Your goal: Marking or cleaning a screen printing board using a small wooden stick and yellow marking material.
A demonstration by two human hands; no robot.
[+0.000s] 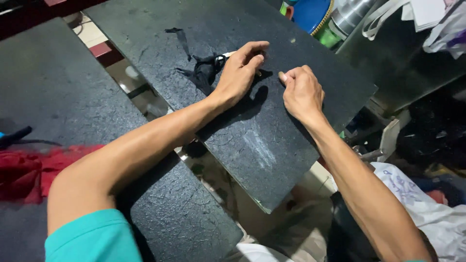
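Both my hands rest on a dark, scuffed slab point(272, 145) that lies tilted across the scene. My left hand point(240, 73) has its fingers curled over a small black scrap of cloth point(204, 70), and a thin pale strip pokes out beside its thumb. My right hand point(302, 92) sits just to the right, fingers bent with the tips pressed on the slab near a small dark item between the two hands. What that item is stays too small to tell. A thin black strip point(182, 41) lies farther up the slab.
A second dark slab point(58, 97) lies at the left with red cloth point(29, 170) on it. A gap between the slabs shows the floor. Blue and green containers point(310, 14) and a metal pot stand at the top right; white cloth point(427, 208) lies at the lower right.
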